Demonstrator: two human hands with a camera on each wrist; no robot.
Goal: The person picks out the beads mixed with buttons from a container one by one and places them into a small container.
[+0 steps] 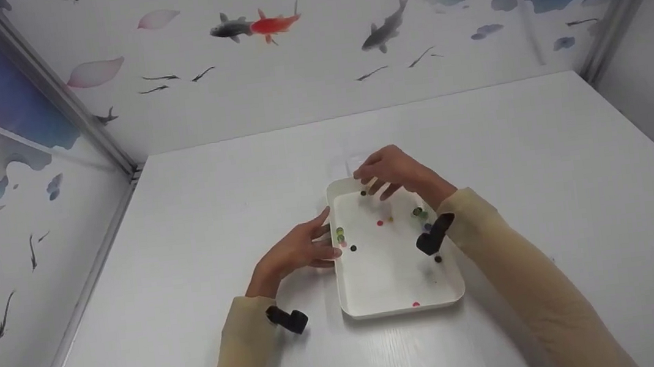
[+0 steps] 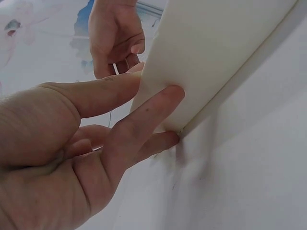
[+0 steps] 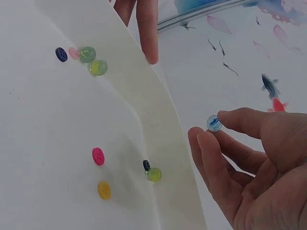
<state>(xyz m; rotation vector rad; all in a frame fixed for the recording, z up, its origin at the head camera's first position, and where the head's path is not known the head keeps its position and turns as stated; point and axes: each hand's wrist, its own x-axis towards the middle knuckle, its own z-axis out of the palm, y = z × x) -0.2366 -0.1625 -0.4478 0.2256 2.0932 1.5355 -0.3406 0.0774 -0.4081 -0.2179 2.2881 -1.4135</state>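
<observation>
A white rectangular tray [image 1: 387, 281] lies on the table, with marbles and buttons scattered inside. My right hand [image 3: 254, 163] pinches a clear marble with blue swirls [image 3: 214, 123] between thumb and fingertips, just outside the tray's wall. From the head, that hand [image 1: 393, 170] appears over the tray's far end, hiding the marble. My left hand [image 2: 91, 139] rests against the tray's outer left wall [image 2: 206, 52], fingers fairly straight and thumb at the rim. Inside the tray are green marbles [image 3: 87, 54], a pink button [image 3: 98, 156], a yellow button [image 3: 104, 189] and a dark button [image 3: 61, 54].
A transparent container [image 1: 355, 160] stands just beyond the tray's far end, partly behind the right hand. White panels [image 1: 316, 86] printed with fish and petals enclose the white table [image 1: 198, 346] at the back and sides.
</observation>
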